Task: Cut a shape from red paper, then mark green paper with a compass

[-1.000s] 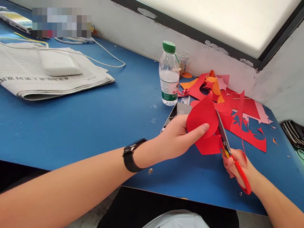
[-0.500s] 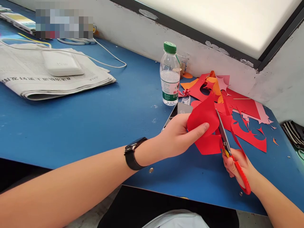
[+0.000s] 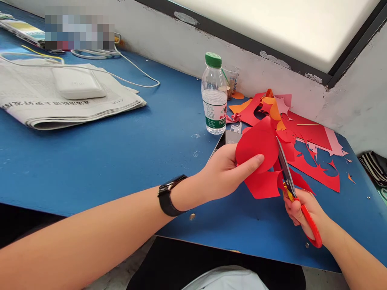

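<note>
My left hand (image 3: 225, 173), with a black watch (image 3: 171, 195) on its wrist, pinches a piece of red paper (image 3: 254, 143) between thumb and fingers. The paper has a rounded cut edge, and an angular flap of it hangs below the thumb. My right hand (image 3: 305, 209) grips scissors (image 3: 287, 169) with red handles. Their blades point up and away, close along the right edge of the red paper. A curled red strip lies behind the blades, and I cannot tell whether it is still joined to the held piece.
Red, pink and orange paper scraps (image 3: 314, 129) cover the blue table's back right. A water bottle (image 3: 214, 96) with a green cap stands behind my left hand, near a partly covered phone (image 3: 228, 137). At left, a white power bank (image 3: 77, 82) lies on folded newspaper (image 3: 121, 102).
The red paper has shifted slightly left and turned a little in my left hand. The red strip beside the blades has dropped to the right. The scissors have barely moved.
</note>
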The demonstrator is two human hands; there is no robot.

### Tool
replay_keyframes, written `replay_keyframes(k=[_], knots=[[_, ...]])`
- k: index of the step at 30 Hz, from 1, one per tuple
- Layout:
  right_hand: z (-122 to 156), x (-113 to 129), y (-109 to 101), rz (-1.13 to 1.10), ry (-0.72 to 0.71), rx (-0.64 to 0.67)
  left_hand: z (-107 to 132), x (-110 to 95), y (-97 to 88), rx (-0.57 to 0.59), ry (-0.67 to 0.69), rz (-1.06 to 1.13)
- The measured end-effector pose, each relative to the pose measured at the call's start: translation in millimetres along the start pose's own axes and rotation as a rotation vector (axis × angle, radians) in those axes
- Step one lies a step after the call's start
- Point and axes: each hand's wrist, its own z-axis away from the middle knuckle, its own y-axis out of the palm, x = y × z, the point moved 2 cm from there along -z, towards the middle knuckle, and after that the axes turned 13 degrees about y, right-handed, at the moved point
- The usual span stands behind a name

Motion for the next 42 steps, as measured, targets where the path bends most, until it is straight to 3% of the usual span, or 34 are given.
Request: replay_keyframes(k=[16,29,42], knots=[[-1,2,1,-0.026,-0.015,0.014,-1,-2,1.4,-0.031,-0.010,0.045],[-2,-5,-1,-0.021,-0.030,0.001,1,-1,2.4,-0.066,-0.054,0.201],[-4,-4,-2,0.014,-0.078,-0.013,-1,-4,0.0,-0.145,-0.049,0.154]])
